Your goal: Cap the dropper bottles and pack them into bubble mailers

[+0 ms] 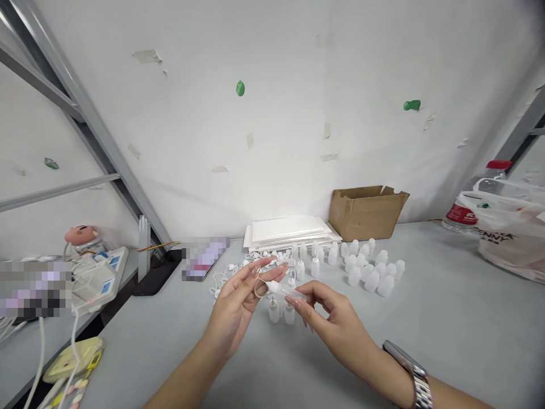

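My right hand point(330, 312) grips a small translucent squeeze bottle point(288, 292), held tilted on its side with its white top toward the left. My left hand point(238, 298) pinches a thin white cap strap point(258, 289) that loops from the bottle's neck; the tip between thumb and fingers is partly hidden. Below and behind the hands, capped bottles point(273, 311) of the same kind stand on the grey table point(447, 318). Loose white caps with straps point(219, 281) lie in a pile behind my left hand. Several bottles without strapped caps point(372, 281) stand in a group to the right.
Flat white padded envelopes point(289, 230) lie against the wall beside an open cardboard box point(368, 213). A plastic bag point(511, 233) and a red-capped bottle point(462, 213) stand far right. A phone point(208, 258), a black object point(157, 277) and a power strip point(104, 278) are at left.
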